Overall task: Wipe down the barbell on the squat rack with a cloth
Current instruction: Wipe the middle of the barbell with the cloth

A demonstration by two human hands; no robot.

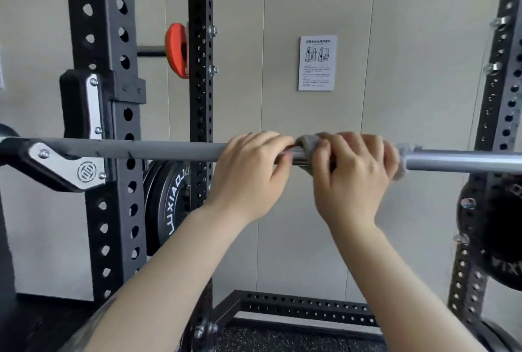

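Across the middle of the view runs the barbell (169,149), a grey shaft lying level in the squat rack (113,41), and both hands are up on it, side by side and nearly touching. Left hand (248,173) first: its grip is curled over the bare shaft from above, fingers wrapped down the far side, thumb tucked under. Right hand (356,176) sits just beside it, and this one has the cloth (306,144) under it — a grey rag bunched around the bar, the grip closed round cloth and shaft together. A fold of the rag pokes up between the two hands, and a pale edge hangs out past the little-finger side on the right, a touch blurred. Beyond that edge the bar turns brighter and shinier as it heads toward the right upright (500,114).

Over on the left, the shaft rests in a J-hook (70,165) with a silver plate and a round logo, bolted to the near black upright full of holes. Behind it, a black weight plate (166,204) with white lettering hangs on the rear post, and higher up an orange disc (176,51) sits on a peg. Another dark plate (497,236) shows at the right edge, partly cut off. On the pale wall behind hangs a printed notice (317,63) with two small diagrams; the text is too small to read. Down below, a perforated black crossbeam (305,308) meets speckled rubber floor (282,340). Both forearms reach up bare from the bottom of the frame.
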